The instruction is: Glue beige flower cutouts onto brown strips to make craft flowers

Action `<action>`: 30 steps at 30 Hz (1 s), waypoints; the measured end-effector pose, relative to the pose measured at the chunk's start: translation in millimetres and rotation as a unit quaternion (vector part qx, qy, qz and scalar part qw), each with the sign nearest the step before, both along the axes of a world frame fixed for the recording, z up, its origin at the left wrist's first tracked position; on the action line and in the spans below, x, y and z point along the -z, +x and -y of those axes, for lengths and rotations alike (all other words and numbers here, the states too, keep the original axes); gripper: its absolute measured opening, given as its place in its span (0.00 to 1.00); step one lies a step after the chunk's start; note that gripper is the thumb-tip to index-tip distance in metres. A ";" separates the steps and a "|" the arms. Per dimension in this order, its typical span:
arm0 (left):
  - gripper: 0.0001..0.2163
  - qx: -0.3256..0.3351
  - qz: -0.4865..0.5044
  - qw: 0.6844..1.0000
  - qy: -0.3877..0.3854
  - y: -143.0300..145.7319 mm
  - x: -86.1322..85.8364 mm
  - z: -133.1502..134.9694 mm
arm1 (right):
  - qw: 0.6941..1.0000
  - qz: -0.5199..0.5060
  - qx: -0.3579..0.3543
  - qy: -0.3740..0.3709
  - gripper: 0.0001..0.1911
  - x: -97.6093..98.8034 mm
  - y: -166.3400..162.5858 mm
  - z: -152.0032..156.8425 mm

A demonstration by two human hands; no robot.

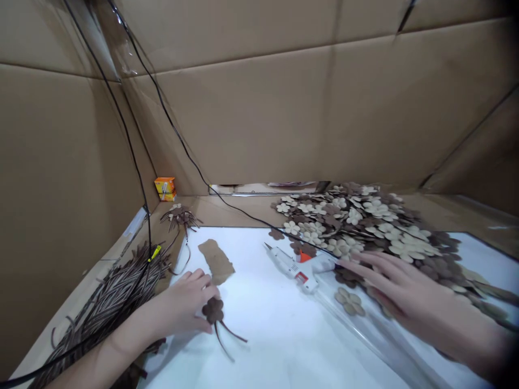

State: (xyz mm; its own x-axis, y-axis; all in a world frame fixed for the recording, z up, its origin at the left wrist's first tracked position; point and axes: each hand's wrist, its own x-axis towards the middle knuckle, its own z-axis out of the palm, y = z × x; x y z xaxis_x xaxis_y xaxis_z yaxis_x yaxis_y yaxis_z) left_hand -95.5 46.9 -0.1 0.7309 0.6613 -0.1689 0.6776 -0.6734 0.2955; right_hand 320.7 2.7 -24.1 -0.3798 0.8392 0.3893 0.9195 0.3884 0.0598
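Observation:
My left hand (pixel 187 300) pinches a dark brown felt-like flower (pixel 213 310) just above the white board (pixel 259 356). Two thin brown cords (pixel 232 333) trail from the flower toward the lower right. My right hand (pixel 405 294) has its fingers stretched out, the tips by the handle end of a white glue gun (pixel 302 270); whether they touch it I cannot tell. The glue gun lies on the board, nozzle toward the upper left, with a long clear glue stick (pixel 344 319) coming out of its back. A single beige flower (pixel 349 301) lies below my right fingertips.
A heap of brown and beige flowers (pixel 365 216) covers the back right. Bundled brown cords (pixel 117 297) lie at left, near a small cluster of finished-looking pieces (pixel 180 216). A torn cardboard scrap (pixel 217 262), an orange box (pixel 165 189) and a black cable (pixel 178 135) are also here. Cardboard walls enclose the space.

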 end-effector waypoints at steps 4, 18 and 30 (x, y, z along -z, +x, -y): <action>0.16 -0.007 0.001 1.000 0.006 0.7 12.4 4.0 | 0.990 0.073 -0.078 -0.087 0.34 8.6 -29.0 -52.0; 0.16 -0.049 0.068 0.995 -0.045 7.4 11.8 4.4 | 0.993 -0.018 -0.055 -0.107 0.21 16.2 -36.3 -75.1; 0.12 0.042 0.058 0.994 0.082 101.5 17.0 -46.1 | 0.903 -0.417 0.075 -0.078 0.22 -8.4 -25.5 -93.9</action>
State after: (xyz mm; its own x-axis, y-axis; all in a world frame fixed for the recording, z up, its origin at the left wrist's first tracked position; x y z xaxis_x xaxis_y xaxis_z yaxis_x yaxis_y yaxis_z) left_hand 6.0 93.0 -17.1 0.7926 0.6092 0.0252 0.5849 -0.7714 0.2506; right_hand 295.2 96.6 -15.7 0.1129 0.9258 0.3606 0.6628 0.2002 -0.7215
